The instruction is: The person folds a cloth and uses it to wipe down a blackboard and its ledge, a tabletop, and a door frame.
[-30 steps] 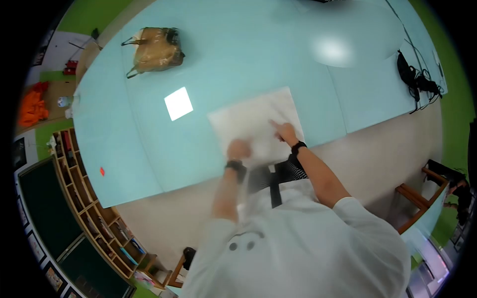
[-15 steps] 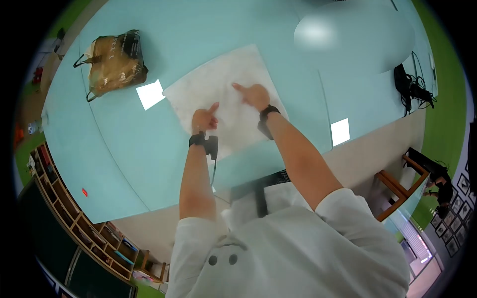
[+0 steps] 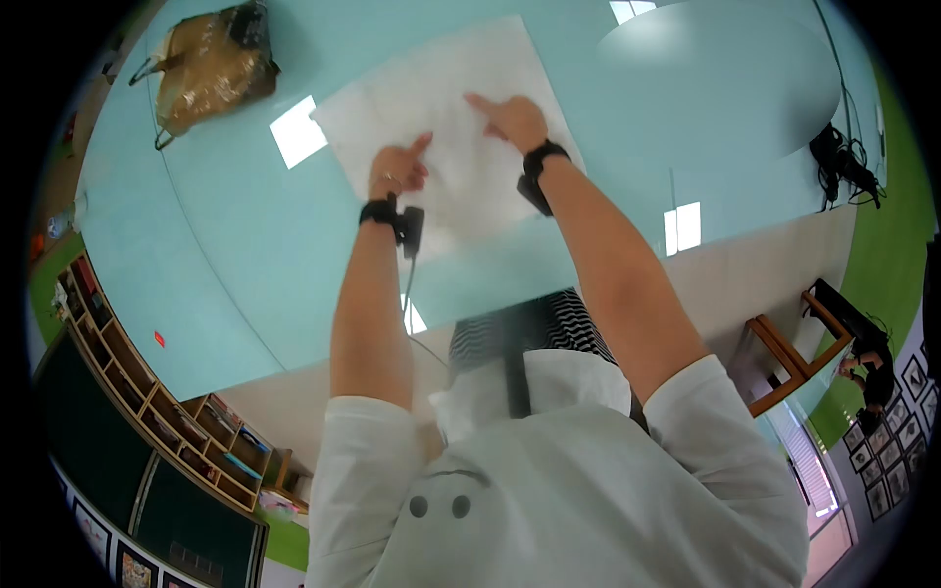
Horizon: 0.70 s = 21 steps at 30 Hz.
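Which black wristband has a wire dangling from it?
The one by the left hand, the left wristband: a thin wire runs down from its box. No wire shows on the right wristband.

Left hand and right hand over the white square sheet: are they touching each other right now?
Apart. The head view shows a strip of the white square sheet plainly between the left hand and the right hand.

White, roughly square sheet [image 3: 457,155], spread flat, edges askew to near edge of pale blue tabletop [image 3: 255,245].
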Motion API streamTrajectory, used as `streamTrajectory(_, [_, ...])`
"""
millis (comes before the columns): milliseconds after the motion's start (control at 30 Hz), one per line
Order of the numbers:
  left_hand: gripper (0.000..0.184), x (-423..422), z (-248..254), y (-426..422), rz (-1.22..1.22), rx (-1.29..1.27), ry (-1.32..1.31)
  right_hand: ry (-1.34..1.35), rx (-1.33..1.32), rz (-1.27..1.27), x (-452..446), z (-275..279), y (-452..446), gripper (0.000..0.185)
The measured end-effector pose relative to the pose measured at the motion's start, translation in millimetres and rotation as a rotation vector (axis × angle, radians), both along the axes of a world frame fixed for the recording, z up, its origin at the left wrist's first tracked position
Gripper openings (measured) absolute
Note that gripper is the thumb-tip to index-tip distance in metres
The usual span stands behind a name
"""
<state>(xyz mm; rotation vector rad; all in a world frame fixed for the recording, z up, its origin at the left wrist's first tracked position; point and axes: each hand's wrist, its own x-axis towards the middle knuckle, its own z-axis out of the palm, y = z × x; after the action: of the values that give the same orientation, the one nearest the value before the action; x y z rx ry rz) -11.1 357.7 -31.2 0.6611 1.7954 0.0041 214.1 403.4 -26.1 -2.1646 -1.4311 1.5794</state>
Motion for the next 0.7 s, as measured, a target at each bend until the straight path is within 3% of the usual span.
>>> streamTrajectory(200, [0.065,14.1,-11.1,-31.8,0.044,0.196,-0.003,0.098,0.185,0.012,18.3,-18.1,-32.0,0.069])
streamTrajectory(333, [0.063,34.8,-17.6,-90.2,0.016,0.211,-0.104,0.130,0.038,-0.001,49.8,-23.3,-103.5,0.069])
streamTrajectory(400, [0.064,59.6,-15.8,-130.9,-0.110,0.192,-0.135,0.110,0.010,0.006,85.4,-28.8,-157.0,0.071])
streamTrajectory(600, [0.068,149.8,-13.9,-244.3,-0.266,0.053,-0.164,0.102,-0.161,-0.378,169.4,-5.7,-302.0,0.073])
streamTrajectory(700, [0.069,179.5,-12.8,-253.7,-0.253,0.010,-0.185,0.139,-0.124,-0.498,193.9,-3.6,-314.6,0.070])
